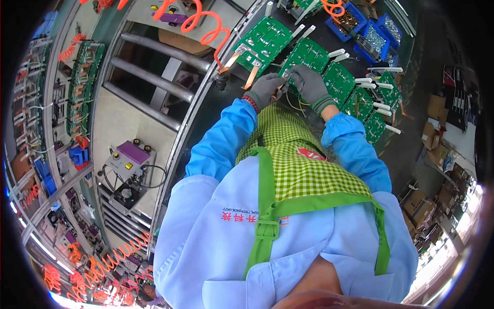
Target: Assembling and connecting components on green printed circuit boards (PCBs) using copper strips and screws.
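Both hands wear grey gloves and meet at the near edge of a green circuit board (307, 55). My left hand (266, 90) is closed, its fingers pinched around a small part with a coppery end. Close beside it, my right hand (310, 86) has its fingers pressed together at a small metallic piece (286, 75). What exactly lies between the fingertips is too small to make out. Thin yellow-green wires (299, 105) hang below the hands. To the left lies another green board (263, 43) with copper strips (251, 77) reaching off its near edge.
More green boards (338, 84) with white posts stand in a row to the right. Blue bins (373, 41) of small metal hardware sit at the far right. An orange coiled hose (216, 35) hangs at the far left, near steel rollers (152, 80) and a purple-topped device (133, 153).
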{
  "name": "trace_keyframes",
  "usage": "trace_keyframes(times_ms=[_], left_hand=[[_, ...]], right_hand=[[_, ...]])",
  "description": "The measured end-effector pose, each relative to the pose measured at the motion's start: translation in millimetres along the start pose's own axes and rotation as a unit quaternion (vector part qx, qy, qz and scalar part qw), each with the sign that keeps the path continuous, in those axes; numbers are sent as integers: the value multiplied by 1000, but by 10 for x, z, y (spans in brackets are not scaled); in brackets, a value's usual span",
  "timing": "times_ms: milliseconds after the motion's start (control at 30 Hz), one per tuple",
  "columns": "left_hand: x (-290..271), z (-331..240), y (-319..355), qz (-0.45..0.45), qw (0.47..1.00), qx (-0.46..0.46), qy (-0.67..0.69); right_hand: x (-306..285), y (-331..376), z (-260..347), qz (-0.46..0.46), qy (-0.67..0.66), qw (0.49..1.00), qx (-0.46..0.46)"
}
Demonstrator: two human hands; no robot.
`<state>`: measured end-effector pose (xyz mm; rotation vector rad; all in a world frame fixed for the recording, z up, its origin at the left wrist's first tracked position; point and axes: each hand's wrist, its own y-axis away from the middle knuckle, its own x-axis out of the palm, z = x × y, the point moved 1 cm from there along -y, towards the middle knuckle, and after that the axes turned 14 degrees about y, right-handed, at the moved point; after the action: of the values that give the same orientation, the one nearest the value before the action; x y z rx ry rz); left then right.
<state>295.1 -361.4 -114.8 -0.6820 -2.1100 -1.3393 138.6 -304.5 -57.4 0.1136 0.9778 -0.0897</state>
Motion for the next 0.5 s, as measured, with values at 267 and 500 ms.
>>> trace_keyframes(times_ms=[267, 500], left_hand=[[-23, 19, -26, 4, 999, 17, -32], [-23, 18, -30, 12, 999, 29, -43]], right_hand=[[177, -64, -53, 4, 37, 999, -31], [186, -14, -74, -47, 146, 983, -103]])
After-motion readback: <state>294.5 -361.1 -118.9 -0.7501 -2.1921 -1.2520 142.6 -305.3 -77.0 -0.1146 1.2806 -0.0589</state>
